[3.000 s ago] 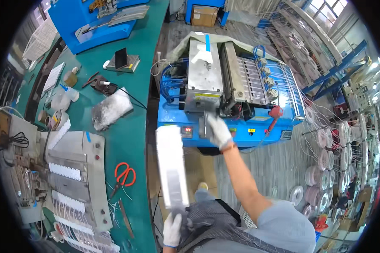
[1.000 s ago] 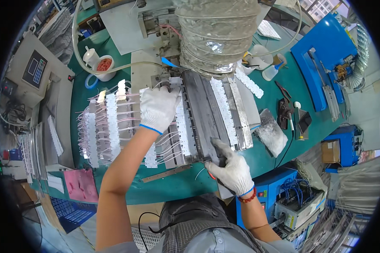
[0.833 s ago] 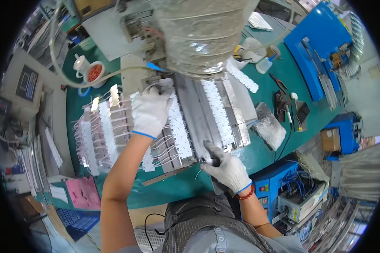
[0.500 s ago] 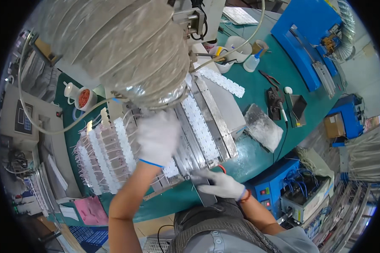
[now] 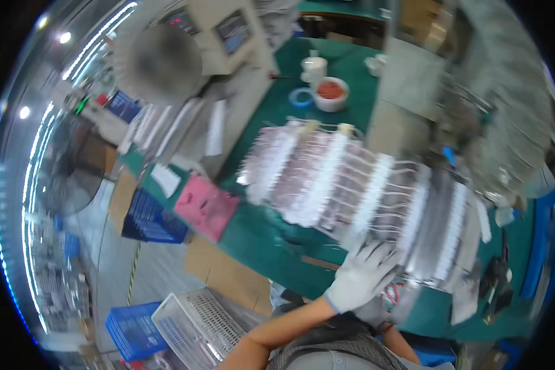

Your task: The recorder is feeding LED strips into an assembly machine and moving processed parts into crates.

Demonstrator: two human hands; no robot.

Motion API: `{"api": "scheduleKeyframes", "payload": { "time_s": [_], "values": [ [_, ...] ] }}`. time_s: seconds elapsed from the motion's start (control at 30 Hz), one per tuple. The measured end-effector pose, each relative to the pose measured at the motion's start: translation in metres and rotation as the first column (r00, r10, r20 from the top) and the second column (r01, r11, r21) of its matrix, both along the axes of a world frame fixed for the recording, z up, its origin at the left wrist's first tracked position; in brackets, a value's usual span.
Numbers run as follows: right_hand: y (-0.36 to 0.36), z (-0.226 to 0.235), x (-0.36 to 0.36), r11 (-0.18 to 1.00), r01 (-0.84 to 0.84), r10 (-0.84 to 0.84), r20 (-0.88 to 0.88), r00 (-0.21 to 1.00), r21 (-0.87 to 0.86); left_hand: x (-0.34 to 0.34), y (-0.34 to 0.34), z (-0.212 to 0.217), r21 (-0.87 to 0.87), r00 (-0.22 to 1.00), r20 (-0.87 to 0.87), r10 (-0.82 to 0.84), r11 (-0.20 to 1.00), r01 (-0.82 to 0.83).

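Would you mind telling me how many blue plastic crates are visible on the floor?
2: one blue crate beside the pink sheet, another blue crate left of the white basket. Others may be hidden.

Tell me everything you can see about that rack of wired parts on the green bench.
The rack of wired parts lies flat on the green bench, a long metal-looking frame with white strips crossed by thin pale wires. Motion blurs the detail. The gloved left hand rests on its near edge; the right hand is mostly hidden beneath.
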State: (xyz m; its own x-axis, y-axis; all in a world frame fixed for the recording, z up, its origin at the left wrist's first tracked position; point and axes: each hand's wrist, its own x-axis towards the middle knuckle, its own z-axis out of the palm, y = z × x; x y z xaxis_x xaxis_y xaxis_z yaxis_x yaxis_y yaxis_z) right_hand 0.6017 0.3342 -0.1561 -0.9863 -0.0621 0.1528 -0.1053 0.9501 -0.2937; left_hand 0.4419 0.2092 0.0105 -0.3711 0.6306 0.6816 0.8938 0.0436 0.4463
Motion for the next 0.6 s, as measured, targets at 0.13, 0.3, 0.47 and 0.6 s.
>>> {"api": "scheduleKeyframes", "payload": {
  "time_s": [0.13,0.3,0.47,0.6],
  "values": [
    [-0.151,0.002,-0.147,0.955,-0.056,0.133,0.250,0.959,-0.291,-0.022,-0.196,-0.117,-0.302,0.900,0.226,0.373,0.905,-0.299],
    [-0.266,-0.018,-0.341,0.963,-0.099,0.103,0.004,0.995,-0.249,-0.036,-0.447,-0.259,-0.574,0.527,0.273,0.805,0.576,-0.582],
    [-0.358,-0.057,-0.462,0.990,0.134,-0.136,-0.035,0.990,-0.051,-0.067,-0.612,-0.284,-0.649,0.357,0.250,0.900,0.429,-0.628],
    [-0.374,-0.076,-0.476,0.968,0.232,-0.204,-0.241,0.949,0.092,-0.157,-0.651,-0.307,-0.518,0.492,0.200,0.847,0.518,-0.681]
  ]
}}
